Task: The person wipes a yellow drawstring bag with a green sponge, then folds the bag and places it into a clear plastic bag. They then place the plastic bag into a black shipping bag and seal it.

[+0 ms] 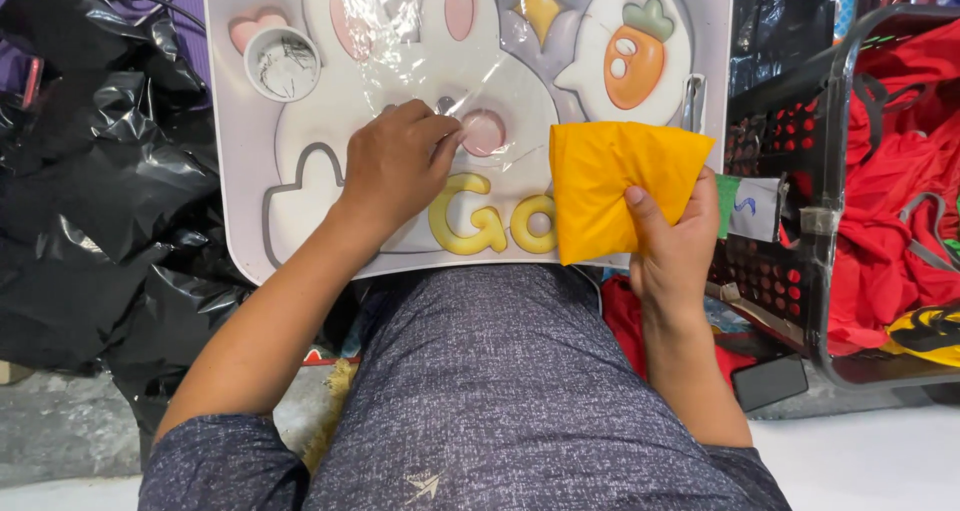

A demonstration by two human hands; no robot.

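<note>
Right hand (672, 239): clamped on the folded yellow cloth (615, 183), thumb on top near its lower right, fingers hidden beneath; it holds the cloth at the right edge of the lap tray (235, 151)
Left hand (398, 161): palm down near the middle of the tray, fingers curled together and pinching the clear plastic wrap (420, 41); just left of the cloth, not touching it
Yellow cloth: a plump, squarish fold, plain bright yellow; its left part overlaps the tray's lower right corner, its right part juts past the rim
Clear plastic wrap: a crinkled, glossy sheet spread over the upper middle of the tray, reaching down to the left fingertips
Lap tray: pale lilac-white with rounded corners, resting over the person's lap; printed with a cartoon rabbit shape, an orange carrot picture (634, 59) at upper right and large yellow letters along the lower edge, partly covered by the cloth
Round cup recess (283, 64): at the tray's upper left, white and circular
Black plastic bags (90, 201): heaped left of the tray
Basket (840, 221): dark frame at right, well apart from the left hand, holding red fabric (900, 161)
</note>
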